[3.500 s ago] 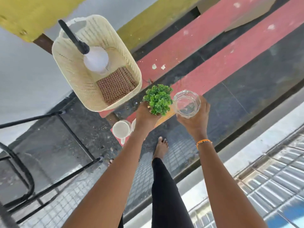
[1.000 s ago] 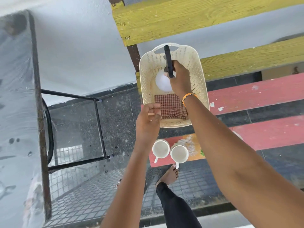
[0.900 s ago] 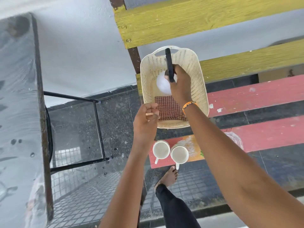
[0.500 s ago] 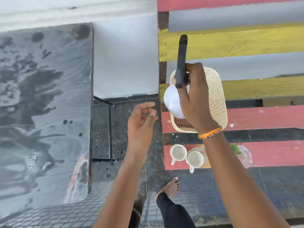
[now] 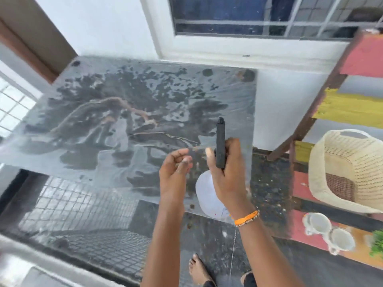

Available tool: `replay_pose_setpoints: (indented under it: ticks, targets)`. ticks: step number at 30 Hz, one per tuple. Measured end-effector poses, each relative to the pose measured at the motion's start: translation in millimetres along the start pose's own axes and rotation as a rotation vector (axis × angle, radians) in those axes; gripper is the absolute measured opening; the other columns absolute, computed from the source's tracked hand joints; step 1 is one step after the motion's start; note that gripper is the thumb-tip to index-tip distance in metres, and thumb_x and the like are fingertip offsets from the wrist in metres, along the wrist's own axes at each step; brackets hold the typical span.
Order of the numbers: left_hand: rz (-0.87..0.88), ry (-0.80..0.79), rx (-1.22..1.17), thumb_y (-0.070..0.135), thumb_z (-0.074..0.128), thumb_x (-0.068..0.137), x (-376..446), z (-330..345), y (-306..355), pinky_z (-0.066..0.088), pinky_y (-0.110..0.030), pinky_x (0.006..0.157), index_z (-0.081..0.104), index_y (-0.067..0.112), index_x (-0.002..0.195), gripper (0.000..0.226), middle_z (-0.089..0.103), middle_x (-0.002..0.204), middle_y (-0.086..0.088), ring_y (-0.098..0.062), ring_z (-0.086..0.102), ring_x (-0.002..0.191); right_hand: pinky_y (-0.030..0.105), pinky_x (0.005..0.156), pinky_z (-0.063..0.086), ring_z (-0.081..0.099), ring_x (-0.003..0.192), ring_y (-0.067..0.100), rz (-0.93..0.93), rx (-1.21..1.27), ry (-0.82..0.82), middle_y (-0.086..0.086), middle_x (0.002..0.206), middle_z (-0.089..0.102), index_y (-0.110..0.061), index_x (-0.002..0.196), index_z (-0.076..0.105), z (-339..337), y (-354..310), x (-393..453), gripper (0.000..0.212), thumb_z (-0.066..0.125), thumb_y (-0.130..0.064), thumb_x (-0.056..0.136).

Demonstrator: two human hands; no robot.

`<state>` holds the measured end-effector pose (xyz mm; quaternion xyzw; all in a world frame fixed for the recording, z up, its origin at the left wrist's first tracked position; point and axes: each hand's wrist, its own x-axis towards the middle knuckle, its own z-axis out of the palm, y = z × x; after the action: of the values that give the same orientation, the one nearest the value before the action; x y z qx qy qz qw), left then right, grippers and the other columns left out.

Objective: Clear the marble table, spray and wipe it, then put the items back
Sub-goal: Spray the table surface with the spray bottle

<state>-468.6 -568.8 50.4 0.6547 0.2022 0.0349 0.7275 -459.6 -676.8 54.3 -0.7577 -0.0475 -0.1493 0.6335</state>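
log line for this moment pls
phase: spray | right hand: holds spray bottle over marble table | left hand: empty | cloth: in basket

From my remote seat: glossy grey-veined marble table (image 5: pixel 128 125), matt black plastic head on a smooth white spray bottle (image 5: pixel 209 195), woven cream plastic basket (image 5: pixel 339 158) holding checked cloth (image 5: pixel 339 188), painted rough wooden bench (image 5: pixel 350 108).
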Motion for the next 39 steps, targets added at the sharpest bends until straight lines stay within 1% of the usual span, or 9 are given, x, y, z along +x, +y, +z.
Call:
replay_pose_setpoints:
  ticks: [2,6,10,13,17,21,25,29,39]
  targets:
    - [0.004,0.035,-0.028,0.008,0.054,0.089,4,-39,7,0.046,-0.015,0.072,0.063,0.024,0.09,0.018,0.06,0.079,0.008,0.002,0.058,0.066,0.014,0.05,0.032,0.035,0.049,0.003,0.073,0.041,-0.029,-0.016,0.056,0.041,-0.026,0.073,0.032,39,-11,-5,0.03,0.051,-0.047,0.084]
    - [0.024,0.128,-0.033,0.006,0.054,0.087,21,-104,22,0.046,-0.018,0.077,0.063,0.024,0.092,0.021,0.061,0.082,0.007,-0.003,0.058,0.075,0.046,0.052,0.038,0.035,0.053,0.025,0.262,0.143,-0.053,0.004,0.057,0.035,-0.008,0.072,0.038,103,-25,0,0.035,0.056,-0.036,0.082]
    - [0.019,0.219,-0.043,0.005,0.053,0.087,42,-150,29,0.044,-0.023,0.08,0.064,0.025,0.091,0.023,0.06,0.084,0.005,-0.009,0.058,0.082,0.03,0.048,0.036,0.035,0.051,0.018,0.334,0.196,-0.087,0.003,0.058,0.035,-0.006,0.075,0.042,149,-23,20,0.023,0.059,-0.015,0.088]
    - [0.003,0.239,-0.035,0.003,0.053,0.086,60,-172,29,0.044,-0.021,0.078,0.064,0.024,0.09,0.024,0.061,0.086,0.003,-0.011,0.057,0.084,0.016,0.046,0.039,0.038,0.051,0.008,0.466,0.262,-0.152,-0.003,0.062,0.04,-0.014,0.078,0.048,177,-16,36,0.018,0.06,-0.022,0.088]
    - [0.023,0.254,0.003,0.002,0.054,0.086,104,-197,42,0.046,-0.017,0.075,0.064,0.024,0.087,0.023,0.062,0.083,0.006,-0.006,0.057,0.078,0.022,0.054,0.045,0.044,0.052,0.013,0.605,0.367,-0.164,-0.001,0.058,0.043,-0.005,0.078,0.06,225,-2,71,0.026,0.058,-0.029,0.088]
    - [0.032,0.241,0.074,0.008,0.057,0.087,157,-220,62,0.045,-0.01,0.067,0.064,0.024,0.09,0.017,0.06,0.081,0.008,0.001,0.055,0.07,0.032,0.078,0.043,0.053,0.078,0.016,0.649,0.388,-0.206,-0.001,0.076,0.059,-0.01,0.075,0.06,272,7,116,0.027,0.055,-0.032,0.089]
    - [0.007,0.257,0.104,0.013,0.058,0.086,206,-240,71,0.044,-0.02,0.075,0.065,0.03,0.087,0.019,0.06,0.083,0.009,-0.006,0.054,0.077,0.035,0.072,0.056,0.053,0.084,0.015,0.713,0.456,-0.273,0.004,0.085,0.057,-0.011,0.072,0.058,311,17,151,0.027,0.053,-0.03,0.091]
    - [-0.049,0.217,0.128,0.015,0.058,0.086,249,-261,70,0.043,-0.02,0.074,0.064,0.034,0.084,0.02,0.06,0.082,0.011,-0.007,0.055,0.08,0.041,0.082,0.057,0.056,0.084,0.019,0.748,0.463,-0.253,0.008,0.081,0.059,-0.008,0.073,0.06,344,28,173,0.024,0.055,-0.024,0.09]
    - [-0.255,-0.057,0.249,0.021,0.05,0.093,382,-331,79,0.044,-0.024,0.076,0.062,0.025,0.093,0.013,0.063,0.106,-0.003,-0.012,0.056,0.091,0.032,0.058,0.057,0.06,0.08,0.027,0.902,0.464,-0.273,0.014,0.071,0.063,-0.002,0.076,0.063,452,36,235,0.034,0.054,-0.031,0.09]
